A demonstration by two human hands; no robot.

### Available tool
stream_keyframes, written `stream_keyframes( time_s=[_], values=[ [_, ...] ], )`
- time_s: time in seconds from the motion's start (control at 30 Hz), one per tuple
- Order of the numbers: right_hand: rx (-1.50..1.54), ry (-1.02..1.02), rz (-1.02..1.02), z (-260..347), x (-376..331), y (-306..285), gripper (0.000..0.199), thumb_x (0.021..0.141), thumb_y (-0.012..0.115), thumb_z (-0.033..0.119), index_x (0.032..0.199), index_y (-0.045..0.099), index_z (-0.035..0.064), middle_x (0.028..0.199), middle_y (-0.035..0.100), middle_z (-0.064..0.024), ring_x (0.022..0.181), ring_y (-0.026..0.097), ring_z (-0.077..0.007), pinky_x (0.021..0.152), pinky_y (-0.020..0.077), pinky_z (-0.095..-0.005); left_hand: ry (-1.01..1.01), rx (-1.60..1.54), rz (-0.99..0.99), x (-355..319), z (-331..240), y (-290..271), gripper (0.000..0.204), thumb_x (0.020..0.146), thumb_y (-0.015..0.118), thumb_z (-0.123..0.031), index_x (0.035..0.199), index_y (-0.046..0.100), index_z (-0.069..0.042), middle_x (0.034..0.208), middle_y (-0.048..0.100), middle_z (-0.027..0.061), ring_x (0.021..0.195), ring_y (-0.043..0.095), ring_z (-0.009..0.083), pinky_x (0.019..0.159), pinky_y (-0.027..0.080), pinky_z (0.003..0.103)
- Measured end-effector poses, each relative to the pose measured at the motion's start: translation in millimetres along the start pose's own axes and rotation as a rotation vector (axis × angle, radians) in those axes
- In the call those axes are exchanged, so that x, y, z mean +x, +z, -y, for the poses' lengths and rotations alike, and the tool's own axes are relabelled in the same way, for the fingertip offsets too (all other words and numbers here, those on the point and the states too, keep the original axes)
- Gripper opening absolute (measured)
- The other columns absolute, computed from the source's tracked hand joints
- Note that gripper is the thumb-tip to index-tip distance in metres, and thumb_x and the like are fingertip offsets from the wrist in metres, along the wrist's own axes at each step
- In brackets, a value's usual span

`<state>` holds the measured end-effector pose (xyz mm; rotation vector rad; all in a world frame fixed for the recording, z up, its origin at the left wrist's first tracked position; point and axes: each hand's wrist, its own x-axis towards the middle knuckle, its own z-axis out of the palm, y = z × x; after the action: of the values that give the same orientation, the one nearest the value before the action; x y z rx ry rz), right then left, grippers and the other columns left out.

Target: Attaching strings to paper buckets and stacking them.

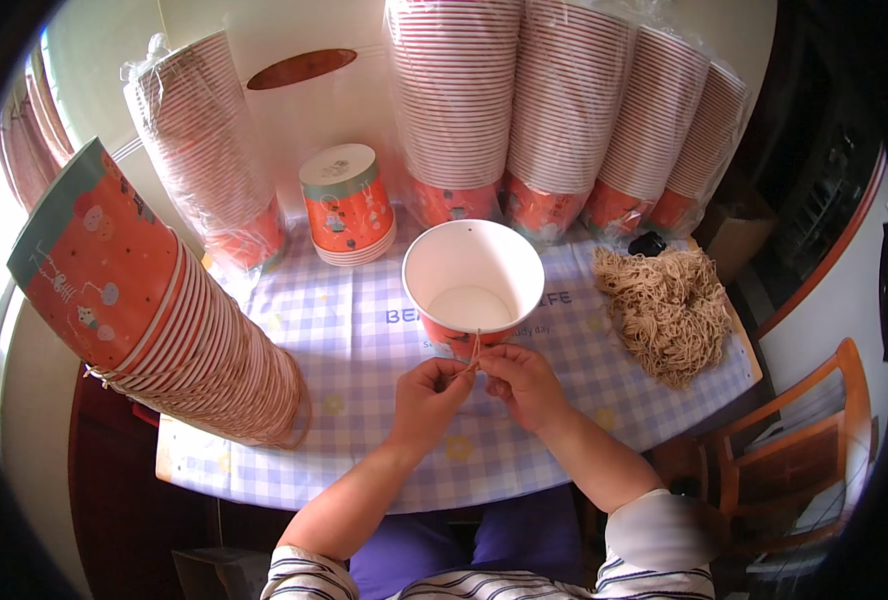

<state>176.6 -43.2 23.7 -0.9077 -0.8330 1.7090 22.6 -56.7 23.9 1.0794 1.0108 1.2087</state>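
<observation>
A paper bucket (424, 280), white inside and orange-red outside, stands upright with its mouth up near the middle of the table. A small dark hole shows in its far wall. From its near rim a thin beige cord (477, 347) runs down to my hands. My left hand (429, 400) pinches the cord just in front of the bucket. Close against it, my right hand (526, 390) also has its fingers closed on the cord. Whether the cord is knotted between the fingertips is too small to tell.
A tall stack of upturned buckets (199, 320) leans at the left, with cords along its rims. Behind are a short upturned stack (352, 215) and plastic-wrapped stacks (459, 110). A heap of beige cords (664, 310) lies right on the checked tablecloth (344, 340), near a wooden chair (789, 435).
</observation>
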Motion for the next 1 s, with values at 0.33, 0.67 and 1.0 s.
stream_keyframes(
  time_s=[0.33, 0.67, 1.0],
  values=[
    [0.11, 0.031, 0.014, 0.6, -0.1, 1.1, 0.012, 0.086, 0.059, 0.011, 0.092, 0.063, 0.0023, 0.076, 0.06, -0.0003, 0.056, 0.044, -0.0046, 0.053, 0.0367, -0.0206, 0.666, 0.558, -0.19, -0.1, 2.4, 5.9, 0.023, 0.073, 0.07, 0.003, 0.092, 0.061, -0.005, 0.082, 0.053, 0.0024, 0.059, 0.045, 0.004, 0.047, 0.034, 0.019],
    [0.086, 0.026, 0.066, 2.8, -2.1, -1.1, 0.014, 0.086, 0.062, 0.017, 0.091, 0.066, 0.0048, 0.084, 0.065, -0.0002, 0.061, 0.046, -0.0031, 0.055, 0.0358, -0.0179, 0.855, 0.624, -0.138, 2.3, 5.6, 1.4, 0.026, 0.069, 0.07, 0.004, 0.092, 0.061, -0.004, 0.088, 0.054, 0.0076, 0.067, 0.054, 0.0114, 0.052, 0.042, 0.021],
    [-0.074, -0.049, 0.06, 1.6, -4.1, 2.2, 0.016, 0.088, 0.059, 0.02, 0.094, 0.066, 0.0069, 0.085, 0.064, 0.0022, 0.067, 0.047, -0.0024, 0.059, 0.0359, -0.0195, 0.964, 0.718, -0.158, 5.6, 4.5, -1.1, 0.026, 0.067, 0.068, 0.005, 0.09, 0.061, -0.005, 0.082, 0.058, 0.0119, 0.071, 0.06, 0.0234, 0.058, 0.049, 0.029]
  ],
)
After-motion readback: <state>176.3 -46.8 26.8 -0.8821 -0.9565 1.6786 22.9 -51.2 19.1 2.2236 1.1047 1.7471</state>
